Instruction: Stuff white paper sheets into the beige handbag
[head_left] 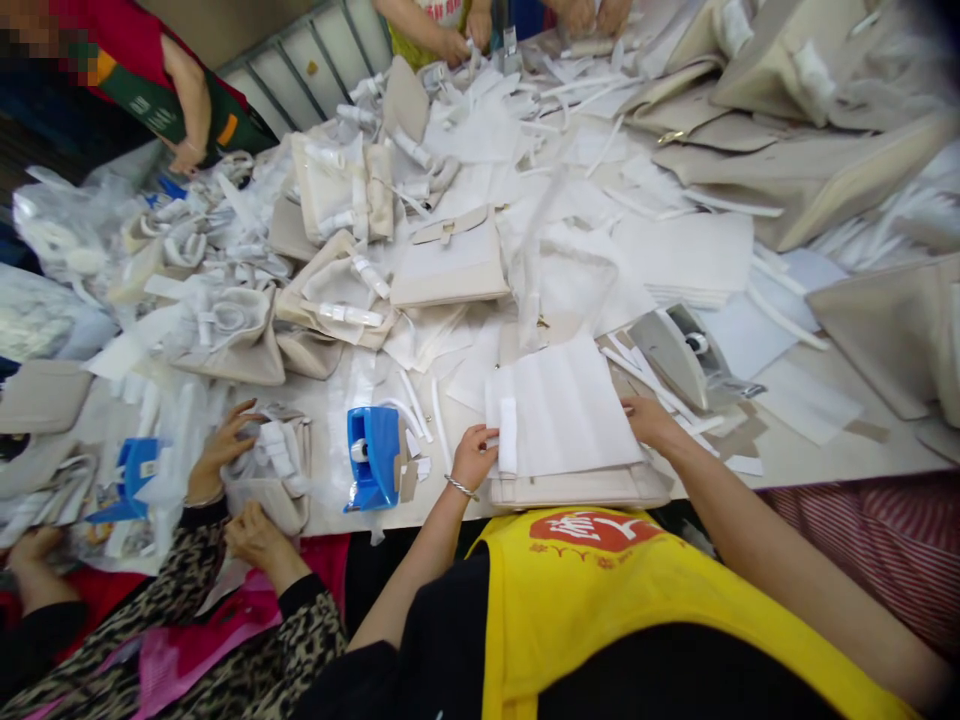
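Note:
A white sheet of wrapping paper (562, 405) lies over a flat beige bag (577, 487) at the table's near edge, right in front of me. My left hand (474, 455) pinches the sheet's left edge, where a white strip is folded over. My right hand (651, 420) rests on the sheet's right edge, fingers curled against it. A silver bangle sits on my left wrist.
A blue tape dispenser (373, 455) stands left of my left hand. Beside me a co-worker's hands (225, 440) handle a beige bag (274, 470). Beige bags, white strips and paper cover the table (810, 455). Other people's hands work at the far side (450, 45).

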